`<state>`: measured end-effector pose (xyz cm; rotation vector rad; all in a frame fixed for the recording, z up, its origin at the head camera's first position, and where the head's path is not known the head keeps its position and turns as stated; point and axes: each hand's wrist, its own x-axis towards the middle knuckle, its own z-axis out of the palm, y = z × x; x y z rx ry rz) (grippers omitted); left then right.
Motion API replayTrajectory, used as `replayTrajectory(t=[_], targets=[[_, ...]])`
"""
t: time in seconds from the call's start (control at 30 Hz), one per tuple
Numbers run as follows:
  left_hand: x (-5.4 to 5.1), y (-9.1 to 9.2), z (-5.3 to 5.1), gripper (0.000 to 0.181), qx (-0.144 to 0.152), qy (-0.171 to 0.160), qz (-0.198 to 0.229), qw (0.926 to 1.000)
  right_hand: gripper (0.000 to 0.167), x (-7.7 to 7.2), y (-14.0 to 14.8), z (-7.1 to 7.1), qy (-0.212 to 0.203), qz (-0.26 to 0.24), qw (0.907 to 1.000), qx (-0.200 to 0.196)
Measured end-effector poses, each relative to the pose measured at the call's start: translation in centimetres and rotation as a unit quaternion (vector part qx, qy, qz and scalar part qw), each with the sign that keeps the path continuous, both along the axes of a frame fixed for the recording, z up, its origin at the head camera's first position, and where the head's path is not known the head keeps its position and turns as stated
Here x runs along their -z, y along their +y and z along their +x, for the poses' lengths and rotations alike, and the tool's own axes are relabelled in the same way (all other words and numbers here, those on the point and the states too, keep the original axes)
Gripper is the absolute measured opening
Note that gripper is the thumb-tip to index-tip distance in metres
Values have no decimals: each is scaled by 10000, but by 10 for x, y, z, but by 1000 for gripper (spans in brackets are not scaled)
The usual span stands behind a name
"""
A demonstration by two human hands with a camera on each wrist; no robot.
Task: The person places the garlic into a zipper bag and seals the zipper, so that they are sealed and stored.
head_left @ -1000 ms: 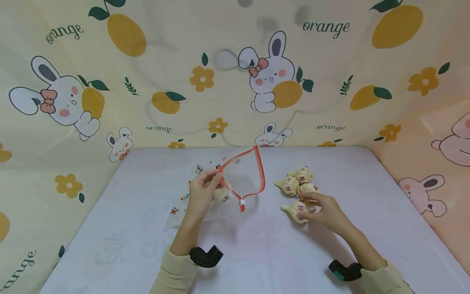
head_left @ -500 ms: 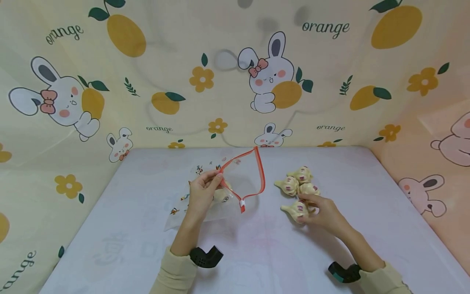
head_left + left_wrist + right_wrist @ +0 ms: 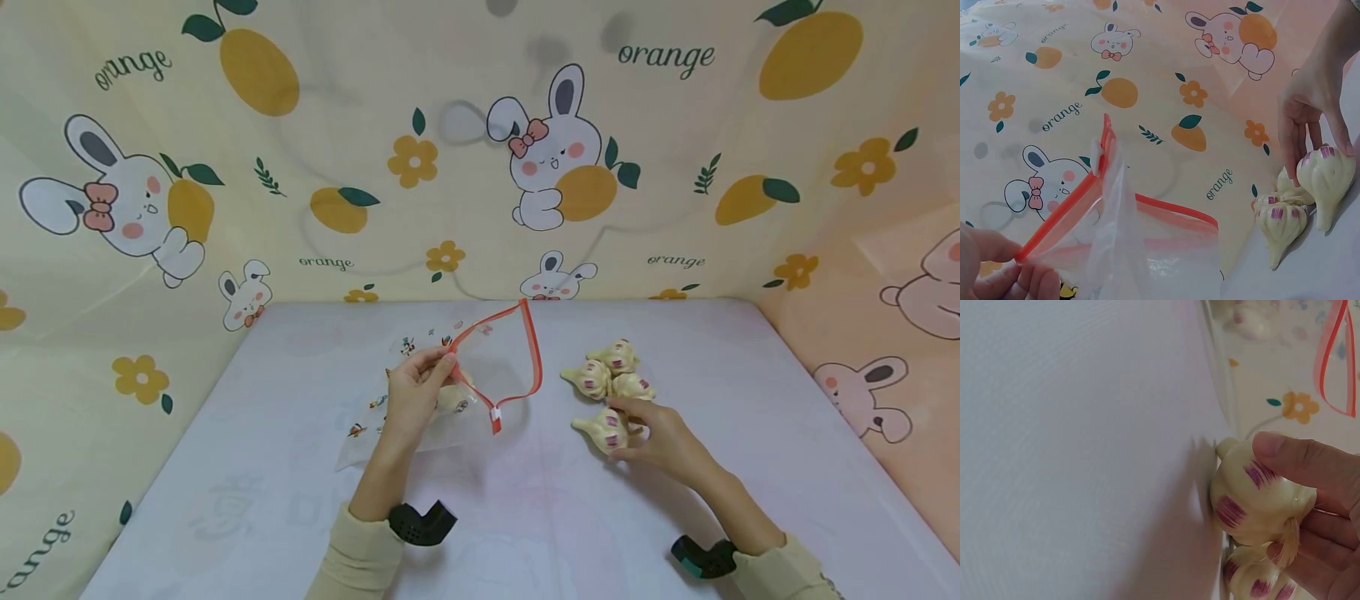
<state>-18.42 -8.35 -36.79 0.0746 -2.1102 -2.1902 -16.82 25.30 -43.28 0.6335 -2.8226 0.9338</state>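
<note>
My left hand (image 3: 412, 396) pinches the red zip edge of a clear printed zip bag (image 3: 442, 437). The bag's mouth gapes toward the right, with a slider (image 3: 496, 419) at its near corner. Something pale, like a garlic bulb (image 3: 1250, 320), shows through the plastic. On the right, my right hand (image 3: 663, 437) grips a garlic bulb (image 3: 604, 430) with purple streaks, thumb on one side and fingers on the other, as the right wrist view shows. Just beyond it lie 3 more bulbs in a cluster: a far garlic bulb (image 3: 619, 357), a left garlic bulb (image 3: 589, 379) and a right garlic bulb (image 3: 632, 386).
A white table (image 3: 555, 517) lies under everything. Behind it and along its sides hangs a cloth (image 3: 465, 200) printed with rabbits and oranges. Black wrist cameras sit on both forearms, the left camera (image 3: 422, 523) and the right camera (image 3: 703, 557).
My right hand's fingers have shifted slightly round the near garlic bulb, and more of its side shows. My left hand and the bag have stayed in place.
</note>
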Motion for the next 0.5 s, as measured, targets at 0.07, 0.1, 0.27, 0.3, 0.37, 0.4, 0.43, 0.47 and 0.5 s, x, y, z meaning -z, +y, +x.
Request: replayTrajectory(t=[0.07,0.1,0.27,0.3,0.37,0.4,0.43,0.47,0.5], targets=[[0,0,0,24,6,0,13,10000,68,0,0,0,-5,-10,10000,-6],[0,0,0,24,5,0,21,10000,68,0,0,-1,-10,-15,10000,-8],[0,0,0,24,-13,-42,8,10000,67,0,0,-1,-88,-167,9998,-39],[0,0,0,24,-17,-55,-1,10000,67,0,0,-1,-104,-210,9997,-39],[0,0,0,24,-20,-73,-13,10000,66,-1,0,0,-133,-294,9995,-38],[0,0,0,24,-23,-75,-13,10000,66,-1,-1,0,-121,-324,9994,-27],[0,0,0,24,-26,-73,-6,10000,66,-2,-1,0,-124,-348,9993,-19],[0,0,0,24,-27,-69,-6,10000,66,-2,-1,-1,-111,-362,9993,-11],[0,0,0,24,-25,-64,0,10000,66,-3,-1,-1,-100,-358,9993,1]])
